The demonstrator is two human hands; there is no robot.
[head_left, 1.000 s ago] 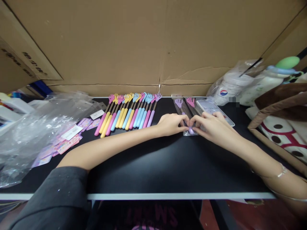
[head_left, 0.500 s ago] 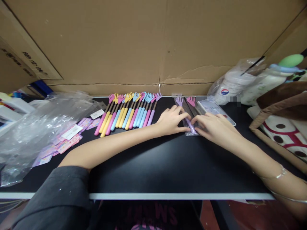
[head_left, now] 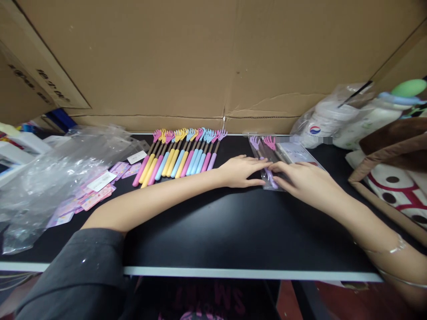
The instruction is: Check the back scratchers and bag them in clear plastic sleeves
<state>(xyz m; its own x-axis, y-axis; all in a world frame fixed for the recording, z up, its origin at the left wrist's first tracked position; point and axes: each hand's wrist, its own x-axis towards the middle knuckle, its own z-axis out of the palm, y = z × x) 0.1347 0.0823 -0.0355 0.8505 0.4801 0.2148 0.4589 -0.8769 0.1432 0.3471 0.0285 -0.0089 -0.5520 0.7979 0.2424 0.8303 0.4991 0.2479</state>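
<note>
A purple back scratcher [head_left: 271,178] in a clear plastic sleeve lies on the black table. My left hand [head_left: 242,171] reaches over its left side, fingers stretched out and thumb apart, fingertips touching the sleeve. From the other side my right hand [head_left: 300,178] rests with index finger and thumb apart against the sleeve's right edge. Just right of it lies a pink back scratcher [head_left: 269,142], also in clear plastic; its handle is hidden under my right hand. Left of my hands, a row of unwrapped back scratchers [head_left: 180,158] in pink, yellow, blue and purple lies side by side.
Clear plastic sleeves [head_left: 66,160] and printed cards [head_left: 96,198] are heaped at left. A phone-like flat device [head_left: 296,153] lies partly under my right hand. Behind it stand a bagged cup [head_left: 320,126] and a bottle [head_left: 383,111]; a brown bag [head_left: 390,146] sits far right. Cardboard [head_left: 167,66] walls the back.
My left fingers have straightened and flattened from a curled grip on the sleeved purple back scratcher. My right hand stays at the sleeve's edge. The whole view has shifted slightly.
</note>
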